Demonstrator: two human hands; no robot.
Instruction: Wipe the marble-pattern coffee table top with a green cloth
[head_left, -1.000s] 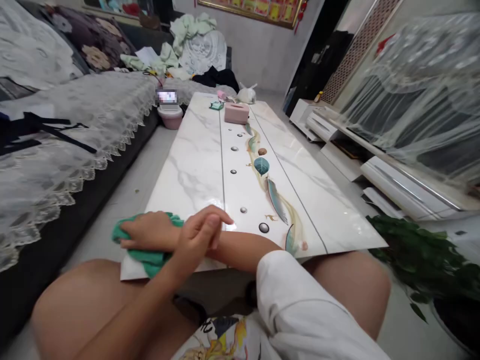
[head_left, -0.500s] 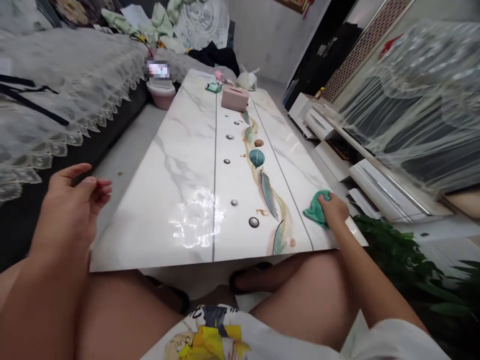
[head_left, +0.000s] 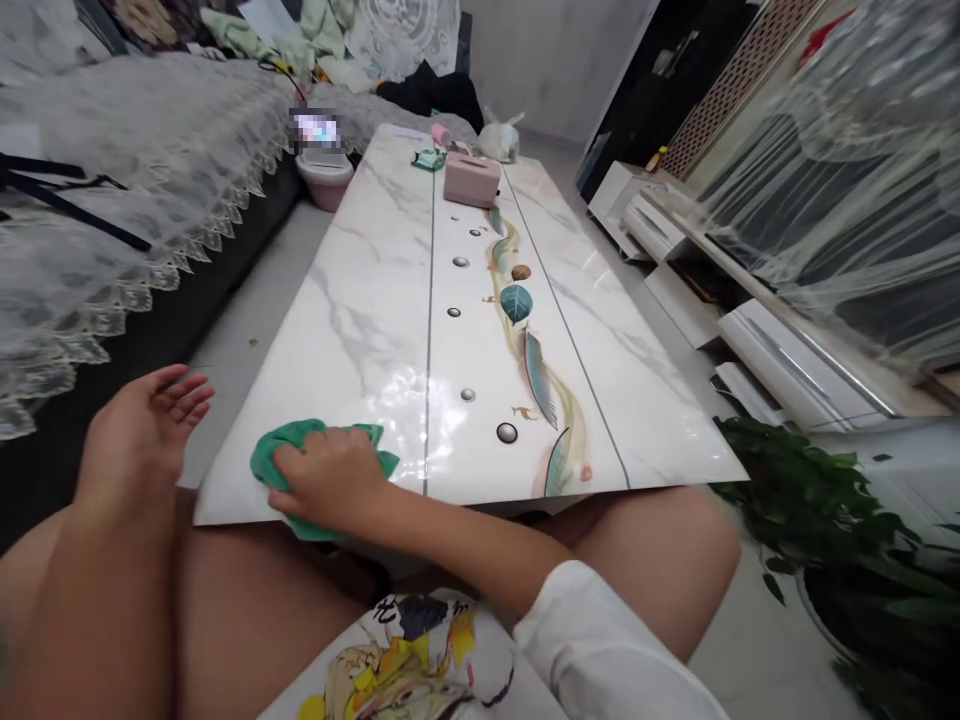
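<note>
1. I see open tabletop (head_left: pixel 360 300) from center frame down to the near edge; the pink box (head_left: pixel 471 182) sits at upper center.
2. My right hand (head_left: pixel 334 480) reaches across to lower left, fingers gripping the green cloth (head_left: pixel 283 440), which overlaps that near edge.
3. My left hand (head_left: pixel 146 425) hovers at left, beside the tabletop, fingers loosely open.

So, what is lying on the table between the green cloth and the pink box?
In the head view, no object shows between the green cloth and the pink box, only veined tabletop with a dark line and round spots.
</note>
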